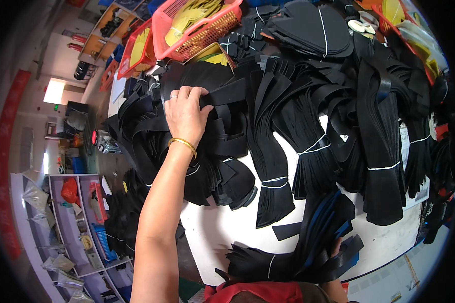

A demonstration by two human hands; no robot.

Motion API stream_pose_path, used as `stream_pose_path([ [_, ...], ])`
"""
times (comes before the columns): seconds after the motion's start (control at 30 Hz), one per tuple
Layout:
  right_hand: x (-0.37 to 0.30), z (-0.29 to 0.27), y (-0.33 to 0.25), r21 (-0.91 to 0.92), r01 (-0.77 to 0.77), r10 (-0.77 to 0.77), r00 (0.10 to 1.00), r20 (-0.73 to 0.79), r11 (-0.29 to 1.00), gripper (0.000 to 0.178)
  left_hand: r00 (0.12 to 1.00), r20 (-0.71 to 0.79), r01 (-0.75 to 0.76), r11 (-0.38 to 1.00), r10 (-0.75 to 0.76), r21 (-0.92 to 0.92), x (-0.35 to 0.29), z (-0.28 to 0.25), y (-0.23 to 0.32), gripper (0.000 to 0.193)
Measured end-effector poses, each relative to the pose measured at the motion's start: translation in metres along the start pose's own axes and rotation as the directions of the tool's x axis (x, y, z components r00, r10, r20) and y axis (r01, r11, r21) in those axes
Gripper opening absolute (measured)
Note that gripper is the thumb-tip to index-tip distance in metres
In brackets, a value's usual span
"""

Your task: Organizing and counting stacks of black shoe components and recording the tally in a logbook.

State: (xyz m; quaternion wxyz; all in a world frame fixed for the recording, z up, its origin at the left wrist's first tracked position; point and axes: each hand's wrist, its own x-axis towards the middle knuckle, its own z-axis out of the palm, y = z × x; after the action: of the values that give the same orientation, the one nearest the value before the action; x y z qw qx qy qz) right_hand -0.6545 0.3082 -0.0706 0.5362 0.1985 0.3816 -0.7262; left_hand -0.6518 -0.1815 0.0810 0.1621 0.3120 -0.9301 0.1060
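Observation:
My left hand (187, 113), with a ring and a gold-coloured bangle, reaches over the heap of black strips at the left of the white table. Its fingers curl down at the end of a wide black strip (228, 96), the thumb on the right side. Close to my body, my right hand (336, 246) is mostly hidden behind a loose bundle of black strips with blue faces (318, 227), gripped at the near edge. Beside that bundle lies a tied black bundle (258, 263). A short flat black strip (287, 232) pokes out to its left.
More black strip bundles tied with white string (275, 184) cover the table (222, 227). Stacked black panels (313, 30) sit at the back. A pink basket (202, 30) and a red basket (140, 50) hold yellow pieces. Shelving (68, 222) stands at left.

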Motion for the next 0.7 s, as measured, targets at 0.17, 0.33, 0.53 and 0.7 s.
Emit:
stream_pose_path([
  [0.17, 0.0, -0.001, 0.001, -0.02, 0.01, -0.011, 0.998, -0.061, 1.0, 0.087, 1.0, -0.001, -0.005, 1.0, 0.005, 0.008, 0.0, -0.001, 0.001, 0.034],
  [0.33, -0.002, 0.001, -0.002, 0.006, -0.006, 0.006, 1.0, 0.002, 1.0, 0.084, 0.999, -0.033, -0.027, 0.999, 0.026, -0.023, -0.001, 0.002, 0.004, 0.032],
  [0.53, 0.002, 0.005, 0.0, -0.027, 0.042, -0.042, 0.999, -0.023, 0.999, 0.078, 0.998, -0.054, 0.023, 0.999, -0.025, -0.042, 0.0, -0.009, 0.001, 0.032],
  [0.7, 0.002, -0.003, 0.003, 0.16, 0.01, -0.011, 1.0, 0.002, 0.987, 0.08, 0.99, 0.012, -0.123, 0.912, 0.139, -0.391, -0.044, -0.038, 0.063, 0.046],
])
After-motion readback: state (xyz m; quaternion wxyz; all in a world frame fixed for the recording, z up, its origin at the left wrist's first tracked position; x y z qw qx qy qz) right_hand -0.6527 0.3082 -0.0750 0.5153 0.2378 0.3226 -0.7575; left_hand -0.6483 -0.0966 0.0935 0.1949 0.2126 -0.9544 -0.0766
